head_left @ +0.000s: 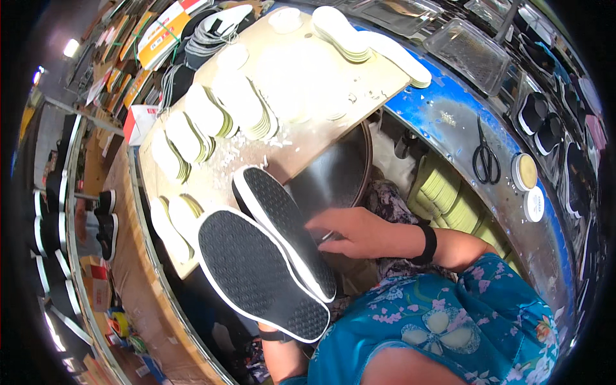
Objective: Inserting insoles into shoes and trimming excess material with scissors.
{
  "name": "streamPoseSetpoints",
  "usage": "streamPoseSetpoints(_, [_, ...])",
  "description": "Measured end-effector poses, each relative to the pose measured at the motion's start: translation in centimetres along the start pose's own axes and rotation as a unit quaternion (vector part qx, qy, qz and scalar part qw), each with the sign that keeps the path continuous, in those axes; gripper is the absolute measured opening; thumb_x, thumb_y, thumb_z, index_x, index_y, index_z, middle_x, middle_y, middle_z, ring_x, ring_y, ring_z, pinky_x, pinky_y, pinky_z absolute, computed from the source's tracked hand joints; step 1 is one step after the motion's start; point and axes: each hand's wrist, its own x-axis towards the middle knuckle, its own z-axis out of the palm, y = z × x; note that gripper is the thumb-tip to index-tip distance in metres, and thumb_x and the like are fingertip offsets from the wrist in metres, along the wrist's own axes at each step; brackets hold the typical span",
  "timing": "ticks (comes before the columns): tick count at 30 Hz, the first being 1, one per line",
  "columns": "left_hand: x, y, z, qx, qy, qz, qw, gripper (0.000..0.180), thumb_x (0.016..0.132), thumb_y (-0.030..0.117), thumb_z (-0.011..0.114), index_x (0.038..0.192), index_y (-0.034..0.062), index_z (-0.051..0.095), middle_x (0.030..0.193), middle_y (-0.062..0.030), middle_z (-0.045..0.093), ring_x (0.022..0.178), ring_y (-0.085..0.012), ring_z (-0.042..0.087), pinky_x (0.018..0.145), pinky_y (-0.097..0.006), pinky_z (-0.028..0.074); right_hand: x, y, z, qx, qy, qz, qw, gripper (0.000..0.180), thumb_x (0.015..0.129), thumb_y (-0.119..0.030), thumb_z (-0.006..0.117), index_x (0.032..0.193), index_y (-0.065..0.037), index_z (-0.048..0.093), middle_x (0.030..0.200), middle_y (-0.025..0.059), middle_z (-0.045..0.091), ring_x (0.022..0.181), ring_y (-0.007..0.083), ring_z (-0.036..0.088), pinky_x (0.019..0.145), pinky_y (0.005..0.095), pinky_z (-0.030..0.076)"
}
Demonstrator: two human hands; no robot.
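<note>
Two black slip-on style shoes with white edges are held up together, their patterned black soles toward me. The nearer shoe overlaps the other shoe. My left forearm, with a black band at the wrist, rises behind the nearer shoe. My left hand is mostly hidden there, supporting the pair. My right hand is beside the farther shoe's sole, thumb and fingers pinched together. A small pale, shiny bit shows between them, too little of it to name.
Stacks of pale insoles stand on a cream board strewn with white scraps. Below its edge is a round metal basin. Black scissors and an opened round tin lie on the blue-edged bench at right. Shelved shoes stand left.
</note>
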Motion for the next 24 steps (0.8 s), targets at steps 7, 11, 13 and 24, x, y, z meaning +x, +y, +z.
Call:
streamPoseSetpoints(7, [-0.7,-0.7,-1.0,0.05,-0.027,0.048,0.997,0.032,0.079,0.01,0.063,0.108,-0.0019,0.057,0.089,-0.0111,0.065,0.079,-0.019,0.062,0.076,-0.029,0.049,0.6,0.9,-1.7,0.013,0.007,0.034,0.999,0.039,0.08,-0.022,0.063,0.115,-0.005,0.054,0.105,0.0143,0.058,0.095,0.0305,0.058,0.081,0.0374,0.046])
streamPoseSetpoints(11, [3.8,2.4,1.0,0.069,-0.034,0.075,0.994,0.03,0.079,0.009,0.063,0.107,-0.0023,0.058,0.088,-0.0108,0.065,0.077,-0.0192,0.063,0.075,-0.029,0.049,1.4,2.1,-3.0,-0.025,-0.01,0.041,0.999,0.038,0.08,-0.023,0.062,0.112,-0.005,0.055,0.104,0.0149,0.059,0.094,0.0307,0.058,0.08,0.0376,0.046])
streamPoseSetpoints(13, [4.5,3.5,2.8,0.271,-0.093,0.24,0.928,0.022,0.078,0.0,0.055,0.099,-0.0051,0.059,0.084,-0.0107,0.065,0.071,-0.0184,0.062,0.07,-0.03,0.049,1.8,3.3,-4.6,-0.04,0.007,0.049,0.998,0.038,0.078,-0.023,0.062,0.111,-0.004,0.056,0.102,0.0149,0.059,0.092,0.0308,0.059,0.079,0.0378,0.046])
streamPoseSetpoints(24, [8.4,15.9,9.4,0.517,-0.211,0.208,0.803,0.028,0.081,0.024,0.064,0.094,-0.0013,0.059,0.074,-0.0191,0.06,0.068,-0.0311,0.061,0.063,-0.038,0.048,9.6,10.4,-14.7,-0.338,0.151,-0.094,0.924,0.028,0.069,-0.021,0.064,0.092,-0.005,0.06,0.088,0.0119,0.058,0.084,0.0308,0.056,0.074,0.0403,0.046])
